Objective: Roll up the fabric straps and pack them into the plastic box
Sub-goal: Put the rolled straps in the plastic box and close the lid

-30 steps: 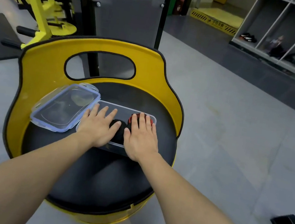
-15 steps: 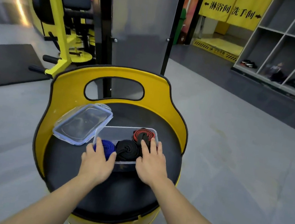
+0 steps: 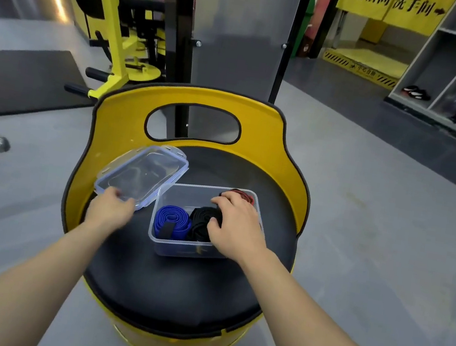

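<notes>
The black seat [image 3: 175,291] lies bare in front of the plastic box [image 3: 181,249], while the yellow backrest [image 3: 267,137] walls off the far side and the lid [image 3: 144,174] leans at the box's left rim.

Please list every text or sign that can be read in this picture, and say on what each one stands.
"淋浴间" with an arrow to the left: on the yellow banner at the top right.
"洗手间" with an arrow to the right: on the same banner.
Small characters on the yellow striped floor strip: too blurred to read.
Plastic box, lid, rolled straps: no text visible.
</notes>
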